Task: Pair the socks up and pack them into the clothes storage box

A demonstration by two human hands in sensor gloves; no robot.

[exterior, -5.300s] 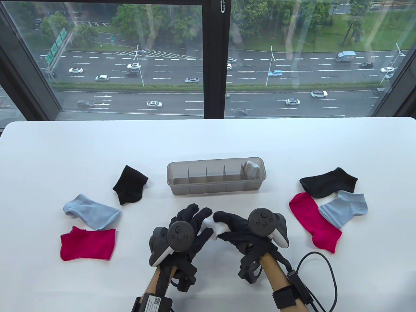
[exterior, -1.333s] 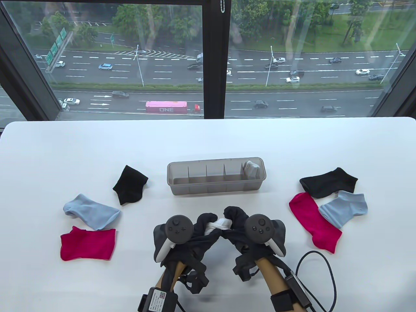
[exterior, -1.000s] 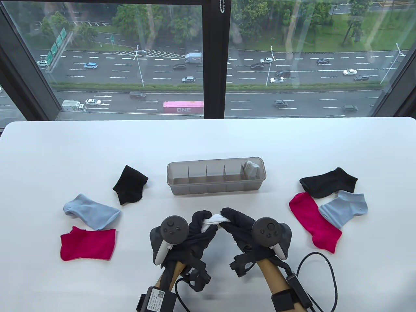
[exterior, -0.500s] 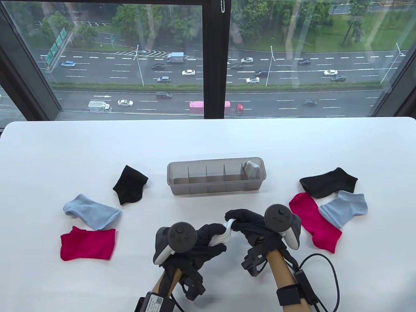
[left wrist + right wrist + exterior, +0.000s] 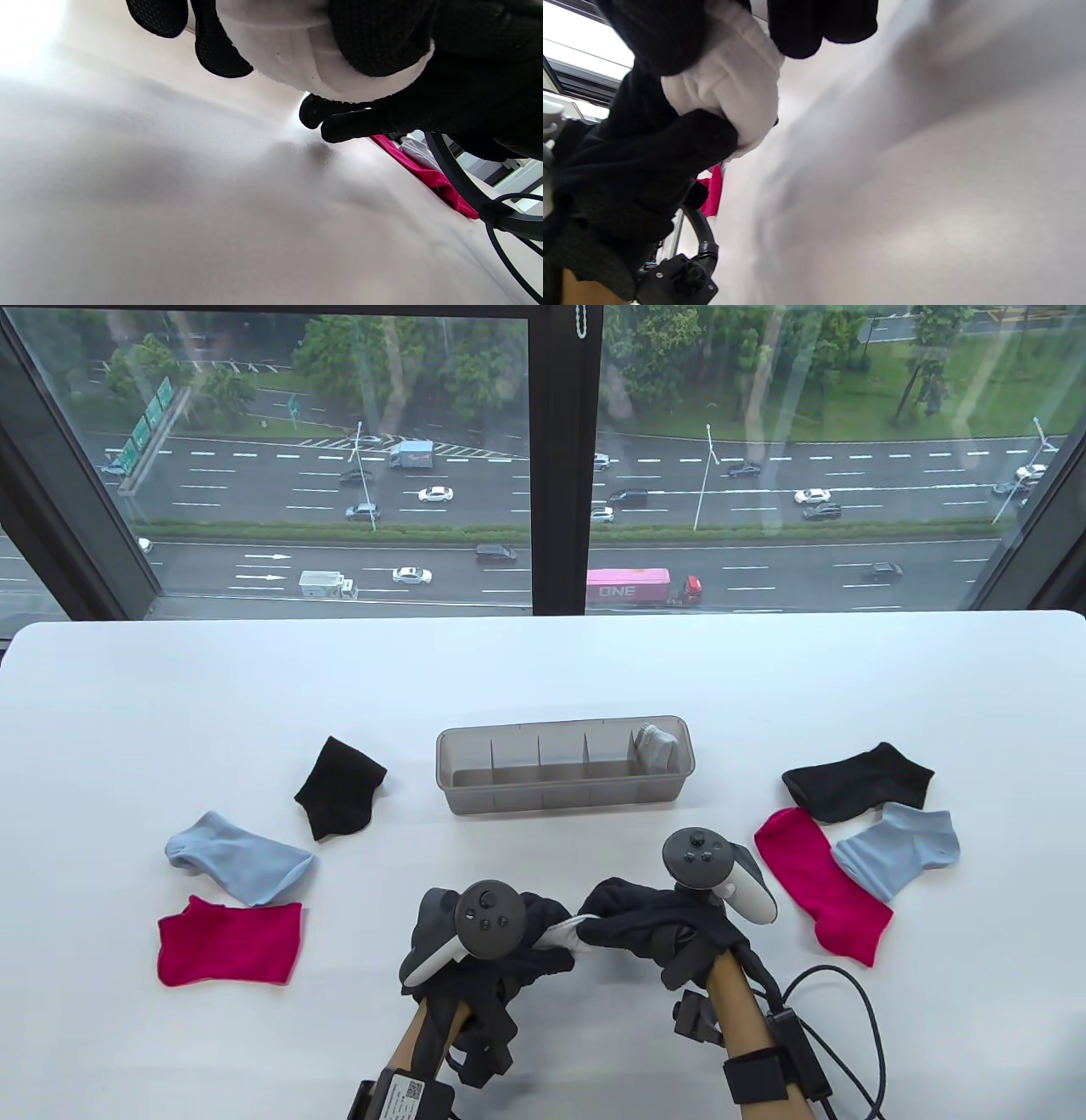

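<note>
Gripping white socks (image 5: pixel 563 934) with both hands | wrist views show the bundle (image 5: pixel 297 46) rolled | table view: mostly hidden

Gloves on left hand (image 5: pixel 509 937) & right hand (image 5: pixel 649 929): black; sock bundle (image 5: pixel 562 933) betw. them: white. Loose socks: black (image 5: pixel 339 787), lt blue (image 5: pixel 237 858), magenta (image 5: pixel 229 940). Storage box (image 5: pixel 564 793): smoky grey, translucent; table (image 5: pixel 543 678): white.

A white table (image 5: pixel 543 678) fills the lower frame. Behind it, across the top, a window (image 5: pixel 339 458) with a dark central post (image 5: pixel 564 458) overlooks a multi-lane road (image 5: pixel 764 577) with cars, a pink truck (image 5: pixel 642 587) at center, and trees (image 5: pixel 407 347). A black cable (image 5: pixel 857 1027) loops at lower right.
</note>
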